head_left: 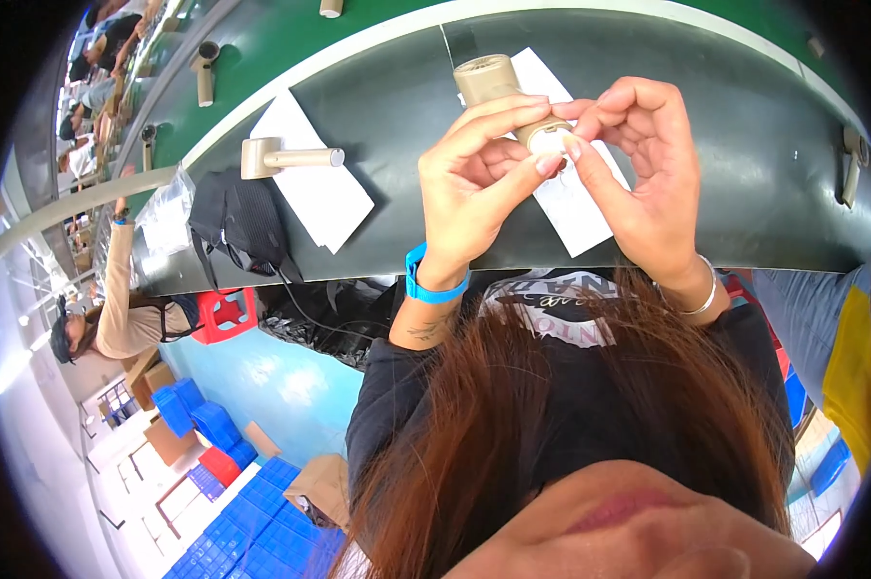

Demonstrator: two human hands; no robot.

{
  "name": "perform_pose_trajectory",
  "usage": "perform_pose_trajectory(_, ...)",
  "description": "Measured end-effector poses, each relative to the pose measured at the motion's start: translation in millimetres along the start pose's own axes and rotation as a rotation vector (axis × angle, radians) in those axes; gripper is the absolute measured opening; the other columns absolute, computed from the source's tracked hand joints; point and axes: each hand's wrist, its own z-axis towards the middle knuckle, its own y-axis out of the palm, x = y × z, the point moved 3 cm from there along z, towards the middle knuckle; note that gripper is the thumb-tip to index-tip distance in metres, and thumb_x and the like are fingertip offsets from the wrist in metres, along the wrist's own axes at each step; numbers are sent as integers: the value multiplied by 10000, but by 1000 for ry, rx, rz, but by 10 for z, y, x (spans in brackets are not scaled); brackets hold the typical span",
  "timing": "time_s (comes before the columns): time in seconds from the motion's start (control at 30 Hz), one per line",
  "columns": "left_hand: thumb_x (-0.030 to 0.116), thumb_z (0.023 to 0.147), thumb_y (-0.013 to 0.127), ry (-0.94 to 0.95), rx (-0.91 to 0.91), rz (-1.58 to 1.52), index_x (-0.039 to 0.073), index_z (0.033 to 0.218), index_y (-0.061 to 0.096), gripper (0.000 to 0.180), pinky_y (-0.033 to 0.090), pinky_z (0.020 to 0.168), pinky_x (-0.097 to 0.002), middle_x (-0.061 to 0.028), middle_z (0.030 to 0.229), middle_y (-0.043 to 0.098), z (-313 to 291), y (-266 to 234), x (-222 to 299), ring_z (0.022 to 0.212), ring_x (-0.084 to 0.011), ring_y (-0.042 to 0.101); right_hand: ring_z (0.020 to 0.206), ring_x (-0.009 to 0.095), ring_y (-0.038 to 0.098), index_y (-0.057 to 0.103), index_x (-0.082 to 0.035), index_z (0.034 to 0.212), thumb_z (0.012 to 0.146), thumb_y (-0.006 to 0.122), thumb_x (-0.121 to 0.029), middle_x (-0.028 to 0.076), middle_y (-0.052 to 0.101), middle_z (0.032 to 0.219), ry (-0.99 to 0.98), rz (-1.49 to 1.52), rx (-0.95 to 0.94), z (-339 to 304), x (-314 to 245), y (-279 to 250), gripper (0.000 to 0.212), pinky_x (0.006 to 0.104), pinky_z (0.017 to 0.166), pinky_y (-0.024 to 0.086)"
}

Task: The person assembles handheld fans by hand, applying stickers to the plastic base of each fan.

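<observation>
Above the dark tabletop I hold a beige hair-dryer-shaped device (488, 81), its round grilled head pointing away from me. My left hand (462, 183) is closed around its handle, thumb and fingers near the near end. At that end a white piece (549, 141) shows. My right hand (652, 179) has its thumb on the white piece and its fingertips by the handle's side, pinching there; any small part between them is hidden. Beneath the device lies a white sheet (580, 217). A second device of the same kind (295, 157) rests to the left on more white sheets (321, 203).
A black bag (237, 224) and clear plastic (168, 217) sit at the left of the table. Beyond a pale rail runs a green belt (262, 58) with more beige devices (205, 77). Another device (852, 166) is far right. A co-worker (117, 318) stands at left.
</observation>
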Motion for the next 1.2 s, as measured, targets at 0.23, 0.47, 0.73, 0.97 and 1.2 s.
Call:
perform_pose_trajectory(0.23, -74, 819, 541, 17, -1, -33, -65, 1062, 596, 250, 584, 709, -319, -179, 1155, 536, 10, 26, -8, 897, -230, 629, 954, 171, 585, 395, -11, 1048, 799, 566, 102, 78, 539, 886, 94, -7, -23, -4, -42, 12, 323, 283, 823, 464)
perform_pose_trajectory(0.47, -59, 811, 554, 67, 57, 26, -63, 1027, 609, 223, 585, 602, -294, -185, 1111, 567, -5, 7, -7, 805, -223, 644, 939, 175, 585, 398, -11, 1064, 812, 566, 78, 74, 545, 869, 111, -4, -20, -9, -69, 61, 315, 288, 828, 455)
perform_pose_trajectory(0.73, -93, 794, 557, 43, 68, 34, -66, 1014, 610, 228, 579, 614, -268, -168, 1096, 560, -6, 63, -24, 777, -193, 648, 780, 99, 540, 420, -33, 1065, 783, 620, 21, 38, 563, 820, -19, -328, -7, 12, -132, -15, 349, 254, 720, 392)
perform_pose_trajectory(0.97, -125, 777, 558, 15, 50, -7, -77, 1011, 606, 244, 569, 640, -248, -157, 1092, 543, 3, 82, -50, 746, -168, 651, 737, 97, 548, 449, -39, 1052, 750, 638, 8, 28, 564, 785, 27, -375, 18, 37, -168, -30, 360, 249, 708, 387)
perform_pose_trajectory(1.2, -133, 765, 548, -2, 59, 13, -75, 1020, 604, 268, 555, 619, -241, -153, 1086, 546, -30, 27, -46, 723, -166, 650, 708, 118, 557, 489, -48, 1002, 765, 659, -84, 46, 561, 727, 4, -736, -214, 175, -289, -54, 294, 244, 712, 406)
